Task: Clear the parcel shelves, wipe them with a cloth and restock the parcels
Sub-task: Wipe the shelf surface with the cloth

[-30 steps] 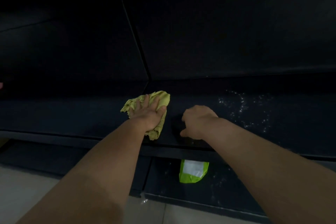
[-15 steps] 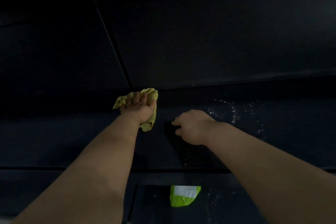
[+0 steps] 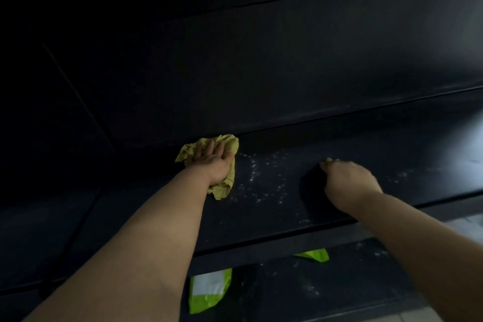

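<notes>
Wide black matte shelf (image 3: 366, 138) runs left to right across the view, with a black back panel (image 3: 261, 60) rising behind it, all very dim. Below its front lip is a lower black shelf (image 3: 339, 282), also dusted with pale flecks. Both bare forearms reach in from the near edge. On the lower shelf, near centre, lies a lime-green plastic mailer parcel with a white label (image 3: 209, 287), partly hidden by the upper shelf's lip. A second lime-green corner (image 3: 315, 255) pokes out just right of it; can't tell what it belongs to. The crumpled yellow-green cloth (image 3: 230, 144) sits on the upper shelf left of centre, its far end touching the line where shelf meets back panel. The left hand (image 3: 214, 162) is palm-down on top of the cloth, fingers (image 3: 207, 148) laid out straight and pressing it flat, not curled around it. The right hand (image 3: 350, 183) is well to the right on the bare shelf, back of hand up and knuckles arched. Its fingers tuck under out of sight, so I can't tell if they hold anything. A scatter of white dust specks (image 3: 261, 180) lies on the shelf between the two hands, starting just beside the cloth's right edge.
</notes>
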